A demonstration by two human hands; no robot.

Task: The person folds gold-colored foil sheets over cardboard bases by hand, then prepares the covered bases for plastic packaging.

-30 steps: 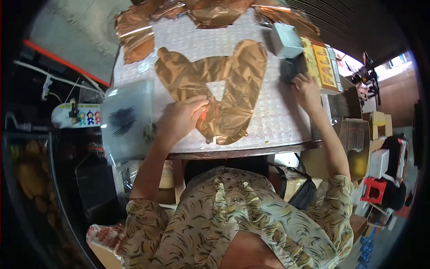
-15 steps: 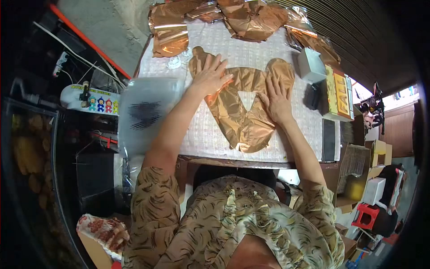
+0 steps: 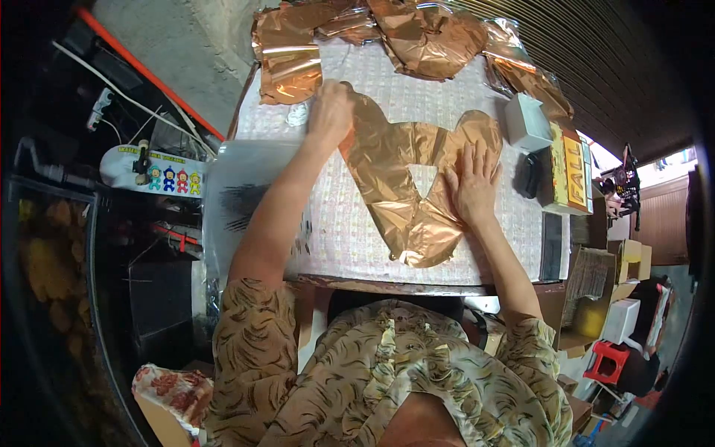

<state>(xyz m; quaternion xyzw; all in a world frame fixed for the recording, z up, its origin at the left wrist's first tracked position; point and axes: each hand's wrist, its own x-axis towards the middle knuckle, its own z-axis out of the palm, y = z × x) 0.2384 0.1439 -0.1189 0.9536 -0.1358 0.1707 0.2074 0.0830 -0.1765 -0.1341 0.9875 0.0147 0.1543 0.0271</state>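
A flat copper-coloured foil balloon (image 3: 380, 164), shaped like a letter A with its point toward me, lies on the cloth-covered table. It has a triangular hole in its middle and creases across its surface. At the tip of its far left leg is my left hand (image 3: 331, 113), fingers curled in on the foil's edge; the fingertips are partly hidden. My right hand (image 3: 475, 186) rests flat on the right side of the balloon, fingers stretched out and spread a little.
More copper foil balloons (image 3: 432, 41) lie along the far edge. A clear plastic bag (image 3: 231, 201) with dark marks is on the left, near a small white scrap (image 3: 297, 114). On the right are a white box (image 3: 528, 123), a black object (image 3: 529, 176) and a yellow box (image 3: 566, 171).
My left hand has gone from lying flat on the left leg to curling at its outer edge, further left. My right hand stays flat on the foil. The view has shifted slightly.
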